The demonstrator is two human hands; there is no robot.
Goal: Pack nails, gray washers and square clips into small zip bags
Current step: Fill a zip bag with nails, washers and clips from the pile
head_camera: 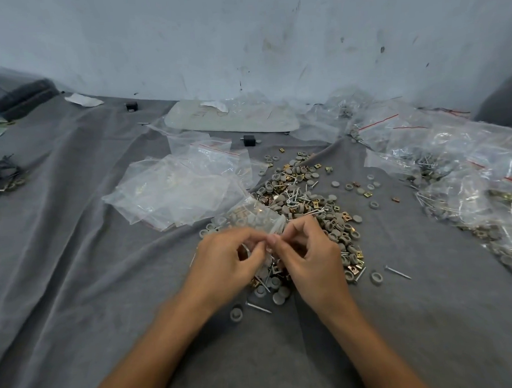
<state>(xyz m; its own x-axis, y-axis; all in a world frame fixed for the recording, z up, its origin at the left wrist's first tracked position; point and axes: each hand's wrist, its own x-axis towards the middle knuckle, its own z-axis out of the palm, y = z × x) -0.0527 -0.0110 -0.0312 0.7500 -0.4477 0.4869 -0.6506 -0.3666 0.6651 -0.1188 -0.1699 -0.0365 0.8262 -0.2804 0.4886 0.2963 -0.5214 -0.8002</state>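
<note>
A heap of gray washers [311,203], brass square clips [355,268] and nails [397,272] lies on the gray cloth in front of me. Over its near end, my left hand [222,262] and my right hand [309,257] meet, each pinching the edge of one small clear zip bag [254,218]. The bag holds some washers and clips and stretches away from my fingers. What lies inside my palms is hidden.
A stack of empty zip bags [178,188] lies left of the heap. Filled bags [465,178] pile up on the right. A pale flat board [231,118] and small black blocks [249,140] sit near the wall. Black ties [1,175] lie far left.
</note>
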